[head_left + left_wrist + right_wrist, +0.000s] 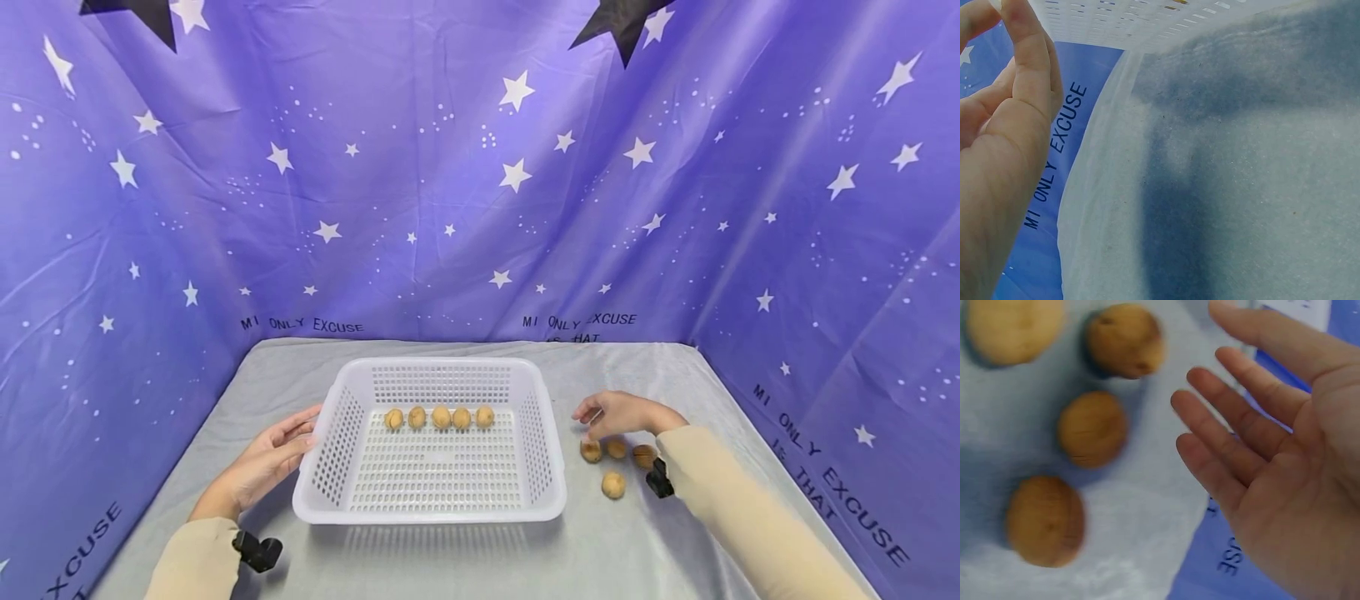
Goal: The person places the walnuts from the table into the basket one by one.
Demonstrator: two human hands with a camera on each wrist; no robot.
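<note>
A white slotted plastic basket (pixel 431 515) stands in the middle of the table, with a row of several walnuts (pixel 441 417) on its floor. My left hand (pixel 258 471) holds the basket's left rim, thumb and fingertips at its edge. In the left wrist view the thumb side of that hand shows beside the basket's underside. Right of the basket, my right hand (pixel 626 414) hovers over a group of loose walnuts (pixel 613 485), its palm bare. In the right wrist view its fingers (pixel 1235 422) are spread loosely, apart from the walnuts (pixel 1046 520).
A grey cloth (pixel 442 567) covers the table. Purple-blue curtains (pixel 420 192) with white stars enclose its back and both sides. Black wrist cameras (pixel 257 552) are strapped to both wrists over beige sleeves.
</note>
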